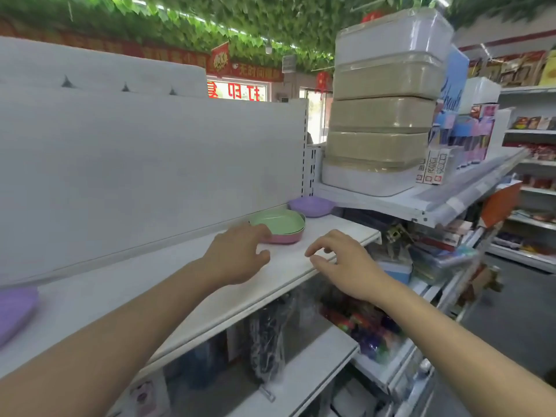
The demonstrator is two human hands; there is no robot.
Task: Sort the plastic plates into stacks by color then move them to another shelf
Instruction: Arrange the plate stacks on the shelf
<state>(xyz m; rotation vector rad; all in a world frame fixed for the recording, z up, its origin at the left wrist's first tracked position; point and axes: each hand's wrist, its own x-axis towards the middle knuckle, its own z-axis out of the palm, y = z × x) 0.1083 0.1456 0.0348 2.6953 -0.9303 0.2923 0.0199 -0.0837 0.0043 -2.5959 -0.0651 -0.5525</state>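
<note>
A pair of nested plates [278, 225] is sitting on the shelf [180, 275] against the back panel [144, 158], with another plate [311, 206] lying just behind to the right, a third [15, 308] lying far left, and stacked containers [382, 115] standing on the higher neighbouring shelf [406, 206].

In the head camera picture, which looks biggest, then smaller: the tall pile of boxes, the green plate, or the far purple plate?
1. Tall pile of boxes, by far.
2. Green plate and far purple plate look about alike; the purple one sits farther from the camera, so I won't rank them.
</note>
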